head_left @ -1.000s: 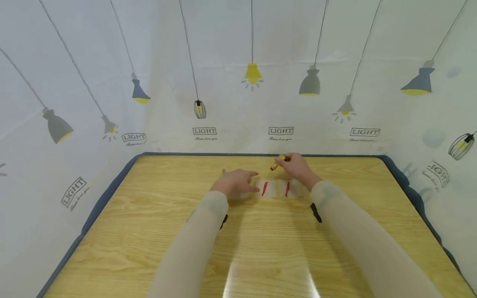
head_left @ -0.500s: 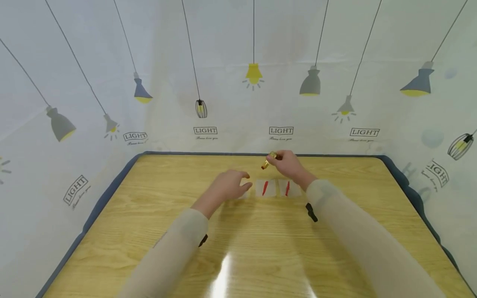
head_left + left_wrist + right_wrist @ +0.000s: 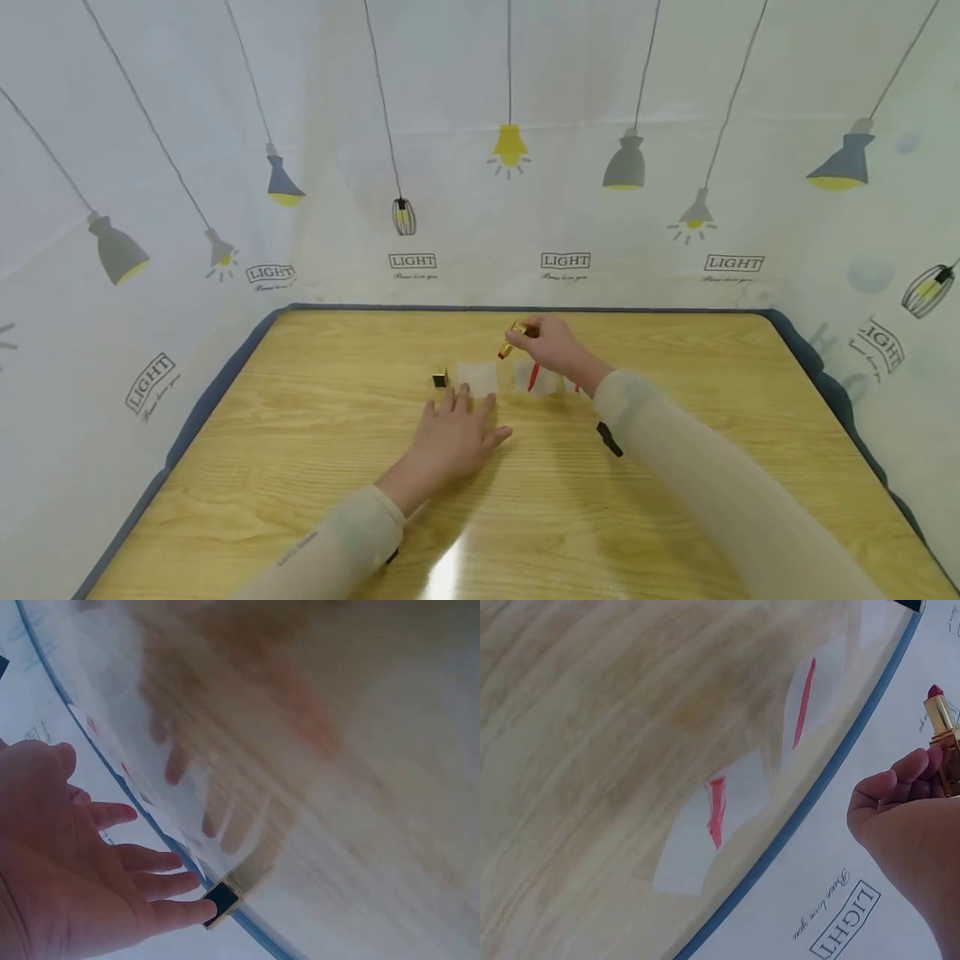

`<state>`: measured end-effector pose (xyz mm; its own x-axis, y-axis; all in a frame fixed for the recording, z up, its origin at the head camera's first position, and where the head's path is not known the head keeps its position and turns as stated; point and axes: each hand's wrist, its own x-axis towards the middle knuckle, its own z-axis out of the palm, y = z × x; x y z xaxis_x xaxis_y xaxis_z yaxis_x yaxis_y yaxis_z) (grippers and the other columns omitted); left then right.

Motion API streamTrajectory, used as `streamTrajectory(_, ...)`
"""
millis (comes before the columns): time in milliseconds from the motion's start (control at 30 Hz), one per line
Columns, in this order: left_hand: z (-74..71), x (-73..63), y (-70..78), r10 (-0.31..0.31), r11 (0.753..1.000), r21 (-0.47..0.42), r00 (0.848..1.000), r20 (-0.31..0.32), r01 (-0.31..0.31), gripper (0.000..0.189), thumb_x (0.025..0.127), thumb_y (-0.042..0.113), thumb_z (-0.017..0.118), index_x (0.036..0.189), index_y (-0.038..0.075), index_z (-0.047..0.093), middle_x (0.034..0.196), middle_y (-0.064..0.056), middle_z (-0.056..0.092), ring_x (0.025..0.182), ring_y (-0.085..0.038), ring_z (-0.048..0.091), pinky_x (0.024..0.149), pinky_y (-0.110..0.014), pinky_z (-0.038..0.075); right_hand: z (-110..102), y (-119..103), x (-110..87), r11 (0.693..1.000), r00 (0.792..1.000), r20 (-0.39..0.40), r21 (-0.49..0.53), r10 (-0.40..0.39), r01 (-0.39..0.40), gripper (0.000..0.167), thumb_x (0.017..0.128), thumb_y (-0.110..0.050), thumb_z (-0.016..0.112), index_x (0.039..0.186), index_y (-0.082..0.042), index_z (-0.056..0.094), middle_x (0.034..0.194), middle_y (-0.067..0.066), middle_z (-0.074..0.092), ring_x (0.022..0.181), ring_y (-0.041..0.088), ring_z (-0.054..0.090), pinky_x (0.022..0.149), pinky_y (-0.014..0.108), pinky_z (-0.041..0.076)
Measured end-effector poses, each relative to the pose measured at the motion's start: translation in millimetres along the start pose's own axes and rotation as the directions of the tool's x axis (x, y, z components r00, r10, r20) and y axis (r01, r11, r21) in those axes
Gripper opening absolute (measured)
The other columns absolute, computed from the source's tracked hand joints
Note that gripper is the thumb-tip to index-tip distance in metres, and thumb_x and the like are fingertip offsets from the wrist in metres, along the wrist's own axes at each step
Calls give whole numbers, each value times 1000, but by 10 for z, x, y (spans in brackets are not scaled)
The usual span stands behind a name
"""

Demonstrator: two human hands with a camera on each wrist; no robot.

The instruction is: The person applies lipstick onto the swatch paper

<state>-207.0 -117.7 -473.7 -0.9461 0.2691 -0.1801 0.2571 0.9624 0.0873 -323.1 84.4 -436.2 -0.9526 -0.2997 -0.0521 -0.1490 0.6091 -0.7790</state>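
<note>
My right hand (image 3: 551, 343) grips a gold lipstick (image 3: 507, 346) above the table, its red tip pointing down to the left. In the right wrist view the lipstick's bare red tip (image 3: 935, 691) shows beyond my fingers. My left hand (image 3: 452, 437) lies palm down with spread fingers, its fingertips at the near edge of a blank white paper piece (image 3: 477, 377). To the right lies a paper piece with a red stroke (image 3: 534, 377). A farther paper piece with a red mark (image 3: 716, 814) is partly behind my right arm in the head view.
A gold lipstick cap (image 3: 439, 377) with a dark square end stands left of the blank paper. The wooden table (image 3: 322, 433) has a blue edge at the back, against a white wall covering (image 3: 480, 225) printed with lamps.
My right hand has moved left with the lipstick, from above the marked papers to near the blank one. My left hand has drawn back toward me and spread, uncovering the cap and blank paper.
</note>
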Motion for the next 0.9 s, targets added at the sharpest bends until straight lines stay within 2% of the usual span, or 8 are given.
streamTrajectory(133, 24, 22, 67, -19, 1000, -2, 1000, -8, 19, 77, 106, 75, 26, 169, 30, 31, 175, -24, 25, 163, -46, 23, 128, -70, 26, 98, 3, 9, 1000, 1000, 18, 8, -20, 19, 38, 108, -41, 63, 105, -4, 68, 95, 12, 64, 81, 20, 51, 70, 31, 44)
streamTrajectory(233, 30, 48, 108, -34, 999, 13, 999, -4, 34, 78, 107, 75, 25, 170, 29, 29, 175, -25, 25, 164, -45, 22, 127, -70, 26, 165, -2, 20, 999, 998, 30, 8, -48, 48, 36, 108, -39, 63, 100, -4, 68, 92, 13, 64, 78, 19, 49, 69, 30, 43)
streamTrajectory(433, 52, 63, 141, -40, 998, 55, 999, 22, 38, 81, 107, 73, 24, 171, 23, 26, 175, -25, 23, 165, -41, 21, 128, -71, 24, 282, -21, 30, 995, 993, 62, -29, -98, 100, 31, 108, -36, 64, 93, -10, 65, 79, 1, 54, 67, 16, 45, 64, 29, 41)
streamTrajectory(700, 51, 57, 132, -33, 997, 75, 999, 30, 30, 79, 108, 72, 24, 170, 24, 30, 173, -28, 27, 162, -45, 27, 126, -70, 29, 342, -21, 47, 992, 991, 79, -59, -107, 112, 30, 108, -39, 63, 95, -11, 67, 80, 2, 57, 66, 16, 47, 65, 29, 42)
streamTrajectory(900, 44, 59, 124, -19, 998, 55, 1000, -1, 19, 82, 107, 72, 29, 172, 21, 21, 170, -29, 33, 159, -46, 33, 125, -69, 32, 345, -20, 45, 994, 993, 71, -55, -95, 99, 30, 108, -38, 64, 94, -11, 66, 80, 2, 56, 67, 16, 46, 64, 29, 41)
